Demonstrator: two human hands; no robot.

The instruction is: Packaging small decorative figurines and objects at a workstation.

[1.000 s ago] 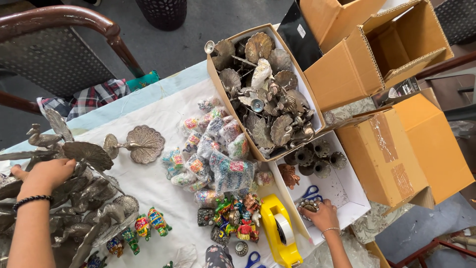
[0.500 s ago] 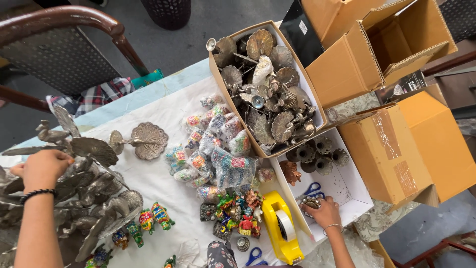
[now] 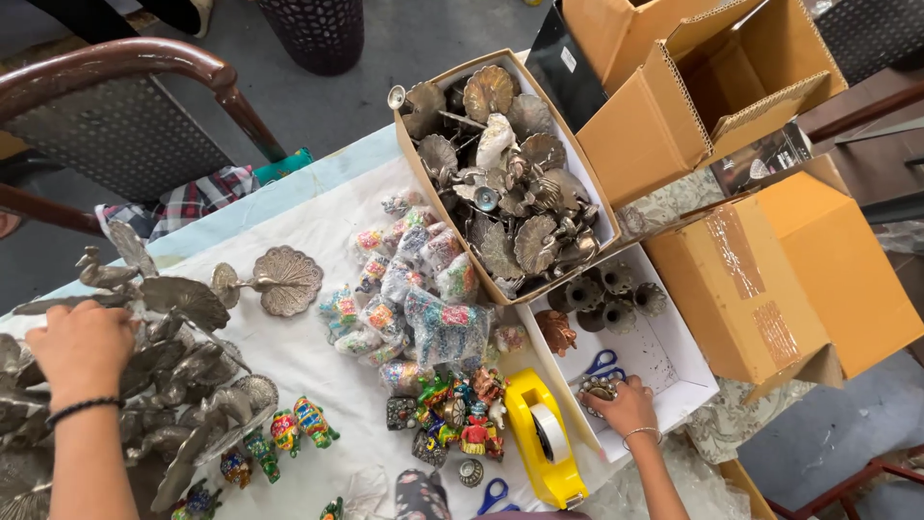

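Metal peacocks [image 3: 144, 356] lie heaped on the worktop [image 3: 318, 217], and my left hand [image 3: 82, 349] rests curled on top of the pile. My right hand [image 3: 626, 404] sits inside the white tray [image 3: 674, 371], fingers closed on a small metal piece [image 3: 599, 388] just beside the blue scissors [image 3: 602, 364]. Between my hands lie the painted figurines [image 3: 452, 409] and a yellow tape dispenser [image 3: 544, 438].

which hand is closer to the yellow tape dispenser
Right. The right hand is just beside the yellow tape dispenser, in the white tray. The left hand is far across the table, on the metal peacock figures.
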